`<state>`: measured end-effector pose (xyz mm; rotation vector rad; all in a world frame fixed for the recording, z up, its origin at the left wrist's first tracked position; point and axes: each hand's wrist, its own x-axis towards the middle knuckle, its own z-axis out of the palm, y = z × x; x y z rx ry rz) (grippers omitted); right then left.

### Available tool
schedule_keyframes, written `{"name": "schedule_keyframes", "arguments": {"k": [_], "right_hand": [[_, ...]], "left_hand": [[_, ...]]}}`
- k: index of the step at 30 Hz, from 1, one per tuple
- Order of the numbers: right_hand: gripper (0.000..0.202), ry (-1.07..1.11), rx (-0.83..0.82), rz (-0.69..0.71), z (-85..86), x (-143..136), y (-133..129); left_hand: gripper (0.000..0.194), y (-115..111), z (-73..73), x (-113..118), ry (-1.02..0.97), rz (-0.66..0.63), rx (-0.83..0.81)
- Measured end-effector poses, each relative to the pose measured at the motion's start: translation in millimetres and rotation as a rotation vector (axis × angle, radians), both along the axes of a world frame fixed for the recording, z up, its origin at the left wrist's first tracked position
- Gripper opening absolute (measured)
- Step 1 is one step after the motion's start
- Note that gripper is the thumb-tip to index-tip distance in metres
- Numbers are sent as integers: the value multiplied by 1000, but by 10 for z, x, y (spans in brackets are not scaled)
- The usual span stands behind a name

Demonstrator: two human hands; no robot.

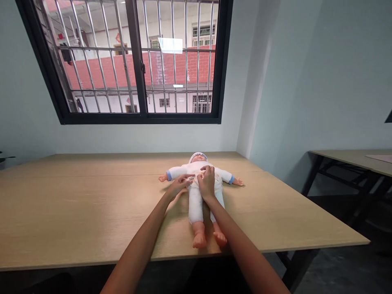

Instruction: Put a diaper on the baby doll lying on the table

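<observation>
A baby doll (196, 200) lies on its back on the wooden table, its bare feet towards me and its arms spread wide. It wears a white outfit with blue cuffs and a patterned cap (198, 155). At the doll's waist, on its left side in the picture, my left hand (180, 185) rests with its fingers stretched out over the cloth. My right hand (207, 182) is over the belly, fingers curled in a pinch on the front of the white top. The cloth between its fingertips is mostly hidden.
The light wooden table (92, 204) reaches back to the wall under a barred window (141, 118). Another table (346, 157) stands to the right, with dark legs. Part of a dark plant-like thing (4, 158) shows at the far left edge.
</observation>
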<state>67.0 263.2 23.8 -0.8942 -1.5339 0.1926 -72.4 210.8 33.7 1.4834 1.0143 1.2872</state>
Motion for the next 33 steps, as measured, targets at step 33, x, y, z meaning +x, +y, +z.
{"name": "schedule_keyframes", "arguments": {"k": [33], "right_hand": [[19,-143,4,-102,12,-3,-34]], "left_hand": [[47,-36,-11,22,-34,23,-45]]}}
